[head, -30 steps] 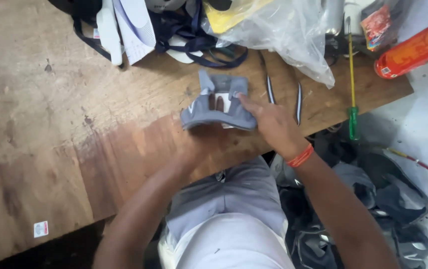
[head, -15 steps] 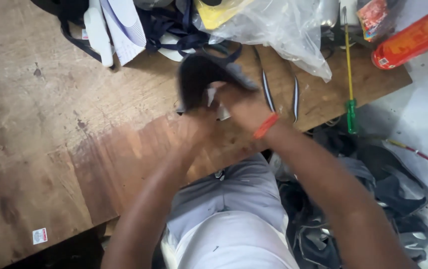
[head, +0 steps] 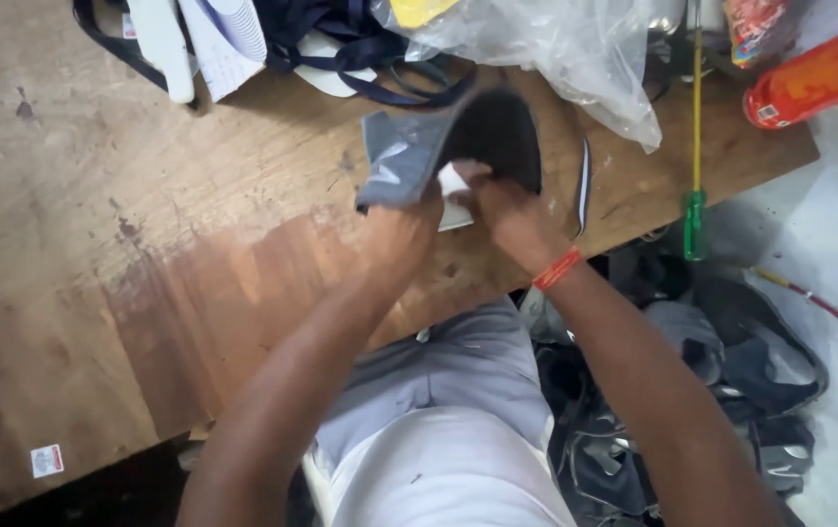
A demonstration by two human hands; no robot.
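Note:
I hold a grey shoe upper (head: 409, 156) with a black inner lining (head: 502, 137) over the wooden table (head: 145, 254). My left hand (head: 399, 234) grips its lower grey edge. My right hand (head: 502, 210), with an orange band at the wrist, pinches the piece at the middle, where a white patch (head: 453, 185) shows. The upper is folded open, with the black side turned to the right.
At the table's far edge lie dark straps and white soles (head: 331, 49), a clear plastic bag (head: 555, 49), a green-handled screwdriver (head: 695, 210) and an orange can (head: 819, 73). A thin metal strip (head: 583, 190) lies by my right hand. Dark shoe pieces (head: 731, 371) are heaped on the floor at the right.
The upper lay grey side up under both hands a second ago. I have since lifted it and turned it so that its black inside shows.

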